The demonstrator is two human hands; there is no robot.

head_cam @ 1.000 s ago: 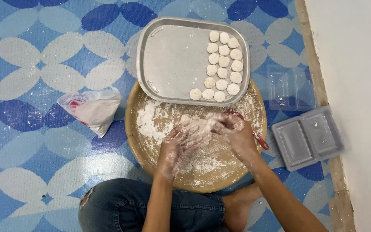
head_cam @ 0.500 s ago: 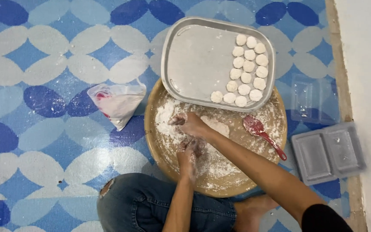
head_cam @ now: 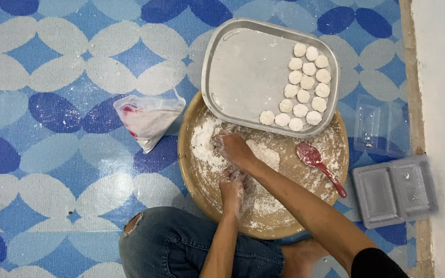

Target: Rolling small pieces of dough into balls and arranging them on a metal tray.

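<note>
Dough lump (head_cam: 264, 153) sits mid-board on the floured round wooden board (head_cam: 330, 154), just right of the right hand (head_cam: 235, 149), long axis running left-right. Right hand is nearer, fingers curled down into flour, can't tell if pinching anything. Left hand (head_cam: 233, 188) is nearer the body, flat on the board, fingers together. Metal tray (head_cam: 243, 72) of dough balls (head_cam: 302, 87) on the far side; red spoon (head_cam: 318, 164) to the right.

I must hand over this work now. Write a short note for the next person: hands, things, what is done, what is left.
Left hand: floured, flat on the round wooden board.
Right hand: pressing the dough lump on the board.
Red spoon lies on the board; flour bag is on the floor beside it.
Done: shaped dough balls lined up in the metal tray.
Left: the lump is unshaped; most of the tray is free.
</note>
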